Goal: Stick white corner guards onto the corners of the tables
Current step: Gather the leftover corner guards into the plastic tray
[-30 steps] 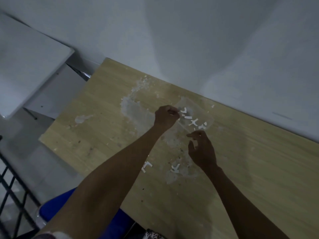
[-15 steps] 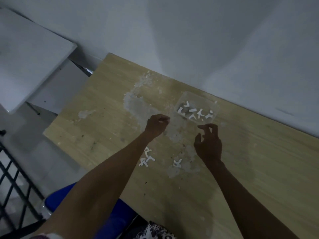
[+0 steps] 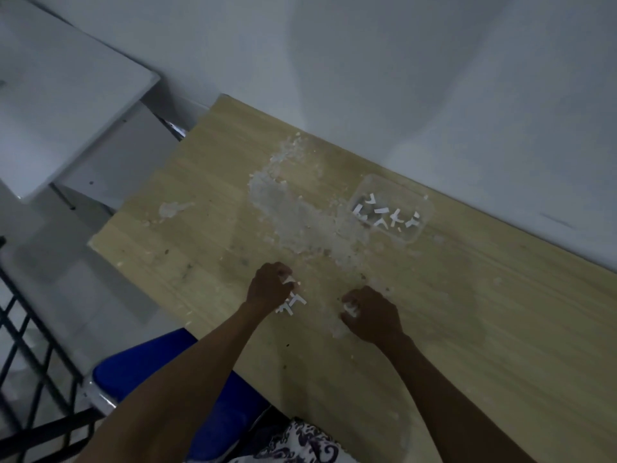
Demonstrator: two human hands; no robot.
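Both hands are working low over the wooden table, near its front edge. Left hand is curling its fingers round a white corner guard, with two or three loose guards lying on the table just beside and partly under it. Right hand is sitting a little apart to the right, its fingers bending inward and pinching a small white piece, which is too blurred to name for certain. Farther back, close to the white wall, a clear plastic container is resting on the table and holding several more white corner guards. Between the container and the hands a pale, flaky residue patch is spreading across the wood. A blue seat is showing under the left forearm, a black metal railing is running along the lower left, and a white tabletop is standing at the upper left
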